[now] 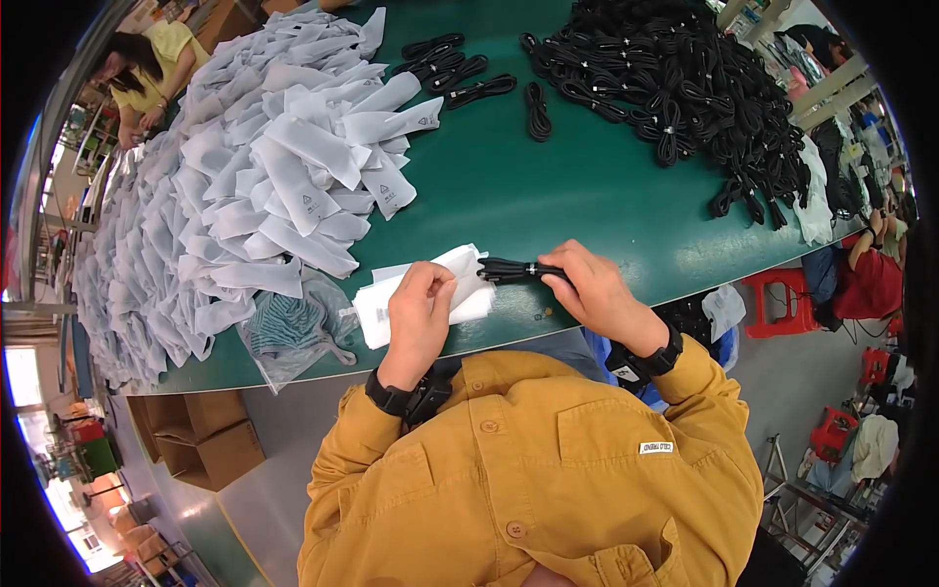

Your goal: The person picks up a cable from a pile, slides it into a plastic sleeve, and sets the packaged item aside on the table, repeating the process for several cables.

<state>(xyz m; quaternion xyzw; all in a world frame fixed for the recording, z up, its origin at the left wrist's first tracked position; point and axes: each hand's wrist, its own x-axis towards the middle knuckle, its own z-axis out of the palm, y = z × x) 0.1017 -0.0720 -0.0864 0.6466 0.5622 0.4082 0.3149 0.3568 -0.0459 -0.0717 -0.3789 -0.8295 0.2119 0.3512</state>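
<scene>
Landmark: the green table [548,210]; every place below is told from it.
Left hand: the left hand [419,311] is at the table's near edge, fingers pinched on the mouth of a white pouch [460,279] that tops a small stack of white pouches [391,305].
Right hand: the right hand [599,293] is also at the near edge, just right of the left hand, fingers clenched round a coiled black cable [511,271].
Cable: the bundle lies level between the two hands, its free end touching the opening of the held pouch; whether it is already partly inside cannot be told.
Filled pouches: a big heap of white pouches [245,186] covers the table's left half.
Loose cables: a pile of coiled black cables [665,78] sits on the far right part of the table; a few single coils [460,73] lie on the far middle.
Plastic bag: a clear bag with striped cloth [289,328] rests on the near left edge, beside the stack.
</scene>
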